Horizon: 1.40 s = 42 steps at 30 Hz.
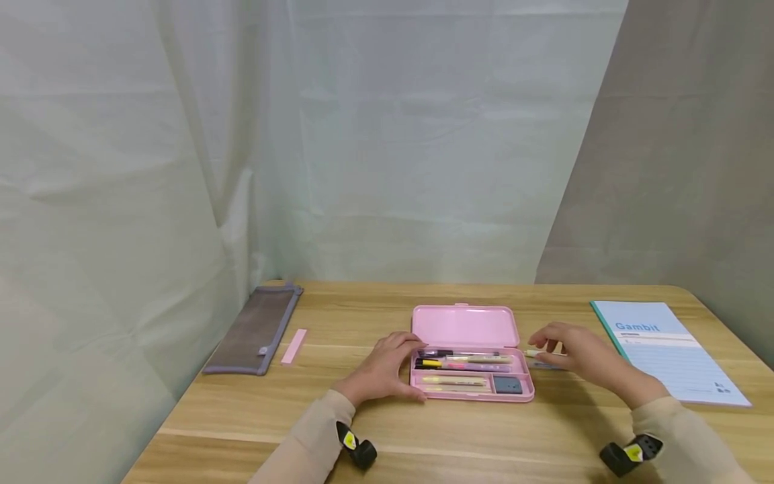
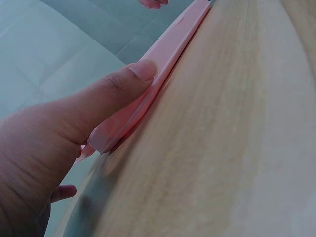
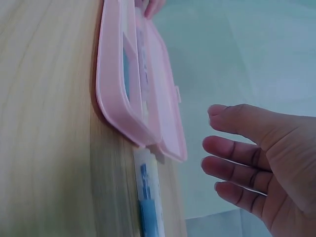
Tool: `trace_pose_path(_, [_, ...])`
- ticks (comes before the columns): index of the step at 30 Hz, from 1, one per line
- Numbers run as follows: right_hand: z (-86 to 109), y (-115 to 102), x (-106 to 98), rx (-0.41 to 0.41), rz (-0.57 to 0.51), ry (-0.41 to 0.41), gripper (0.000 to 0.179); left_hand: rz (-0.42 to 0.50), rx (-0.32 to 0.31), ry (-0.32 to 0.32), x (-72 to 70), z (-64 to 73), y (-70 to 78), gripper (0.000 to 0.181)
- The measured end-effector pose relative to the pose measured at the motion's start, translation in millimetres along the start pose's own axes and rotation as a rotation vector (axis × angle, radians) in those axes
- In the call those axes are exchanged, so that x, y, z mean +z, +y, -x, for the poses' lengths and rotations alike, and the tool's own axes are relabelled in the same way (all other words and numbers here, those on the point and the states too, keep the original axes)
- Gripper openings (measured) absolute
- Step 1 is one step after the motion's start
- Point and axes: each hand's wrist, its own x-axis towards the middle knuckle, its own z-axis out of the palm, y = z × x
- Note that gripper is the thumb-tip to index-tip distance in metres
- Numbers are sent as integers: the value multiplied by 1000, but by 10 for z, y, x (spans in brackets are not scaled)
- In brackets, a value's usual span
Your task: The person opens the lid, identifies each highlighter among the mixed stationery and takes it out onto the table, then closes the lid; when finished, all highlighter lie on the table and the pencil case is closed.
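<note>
A pink pencil case point(image 1: 523, 396) lies on the table with its lid point(image 1: 464, 326) raised at the back. Several pens and markers point(image 1: 478, 367) fill its long compartment; yellowish pens point(image 1: 453, 384) and a dark grey block point(image 1: 508, 385) sit in the front ones. My left hand point(image 1: 387, 368) grips the case's left end, its thumb point(image 2: 143, 70) on the front wall. To the right of the case, my right hand point(image 1: 583, 354) hovers, loosely bent and holding nothing. Beneath it, partly hidden, are a yellow-ended pen point(image 1: 532, 353) and a clear, blue-sectioned pen point(image 3: 149, 215).
At the table's left lies a grey mesh zip pouch point(image 1: 250, 333), with a pink strip point(image 1: 293, 346) next to it. A light blue notebook point(image 1: 671, 349) lies at the right, beyond the right hand. Curtains point(image 1: 423, 148) hang behind the table.
</note>
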Motion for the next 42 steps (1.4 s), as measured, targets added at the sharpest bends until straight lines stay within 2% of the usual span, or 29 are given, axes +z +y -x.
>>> trace_pose_path(7, [-65,-50,113,-29,-89,-40,14,-5,4,1,-6,2,-3,93])
trace_pose_path(14, [-136,-112,228,50,-135,-153,20,-4,7,-4,3,-2,4,92])
trace_pose_path(25, [-227,-218,323,70,-178,-244,20,6,3,-4,-8,0,10,92])
trace_pose_path(33, [-267,-239,407,32,-93,-256,16,9,-5,-5,-5,1,11,92])
trace_pose_path(42, [-282,-240,439,19,-99,-237,12,8,-10,-19,-9,4,21,92])
